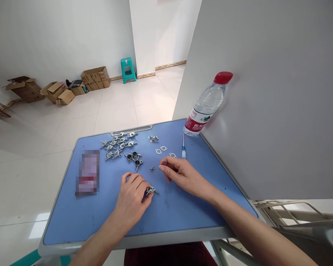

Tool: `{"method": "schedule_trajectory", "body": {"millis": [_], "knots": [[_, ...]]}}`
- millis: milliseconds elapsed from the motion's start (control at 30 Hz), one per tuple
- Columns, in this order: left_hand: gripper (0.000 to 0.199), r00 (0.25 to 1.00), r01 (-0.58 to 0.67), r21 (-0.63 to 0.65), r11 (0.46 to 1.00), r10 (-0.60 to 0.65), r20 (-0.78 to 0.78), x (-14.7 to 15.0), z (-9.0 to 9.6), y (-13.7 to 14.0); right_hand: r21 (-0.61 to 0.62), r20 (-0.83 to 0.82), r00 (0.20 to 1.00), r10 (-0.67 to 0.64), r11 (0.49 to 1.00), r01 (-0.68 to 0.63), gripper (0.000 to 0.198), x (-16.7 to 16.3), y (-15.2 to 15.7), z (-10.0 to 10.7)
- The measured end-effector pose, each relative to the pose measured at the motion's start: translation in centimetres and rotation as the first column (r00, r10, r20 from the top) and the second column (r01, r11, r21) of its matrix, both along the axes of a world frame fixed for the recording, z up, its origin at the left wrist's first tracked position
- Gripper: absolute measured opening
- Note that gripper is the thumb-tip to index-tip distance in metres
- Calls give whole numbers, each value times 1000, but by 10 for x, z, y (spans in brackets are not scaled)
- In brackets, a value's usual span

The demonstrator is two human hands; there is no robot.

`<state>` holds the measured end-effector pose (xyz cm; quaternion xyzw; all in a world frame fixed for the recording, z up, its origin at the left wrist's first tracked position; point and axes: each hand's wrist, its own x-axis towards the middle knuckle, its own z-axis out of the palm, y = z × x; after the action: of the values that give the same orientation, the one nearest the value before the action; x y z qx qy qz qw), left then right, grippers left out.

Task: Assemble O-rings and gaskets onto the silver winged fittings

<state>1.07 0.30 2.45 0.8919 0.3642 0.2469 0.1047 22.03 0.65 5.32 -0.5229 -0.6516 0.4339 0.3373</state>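
Note:
My left hand (133, 195) is closed on a small metal valve (150, 190) with a lever and a thin pipe stub, held low at the tabletop. To its right, my right hand (184, 175) hovers with thumb and fingers pinched together. A thin reddish rod (178, 187) shows beneath that hand, but its grip is largely hidden. Between and beyond the hands lies a little cluster of screws (152, 169). Flat metal plates (163, 148) with oval outlines sit farther back, one close to my right knuckles. A screwdriver (183, 152) with a blue handle lies behind them.
Many similar metal valves (119, 142) are heaped at the back left. Several with black round inserts (135, 154) lie nearer. Small metal levers (153, 139) rest at the back. A water bottle (205, 107) stands at right by a grey panel (266, 92). A blurred packet (88, 171) lies left.

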Motion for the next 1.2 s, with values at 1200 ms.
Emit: {"method": "schedule_trajectory", "body": {"millis": [1200], "knots": [[10,999,-51,-23,998,51,8,-6,-4,2,199,489,872,-17,976,-92,14,-13,19,-39]]}}
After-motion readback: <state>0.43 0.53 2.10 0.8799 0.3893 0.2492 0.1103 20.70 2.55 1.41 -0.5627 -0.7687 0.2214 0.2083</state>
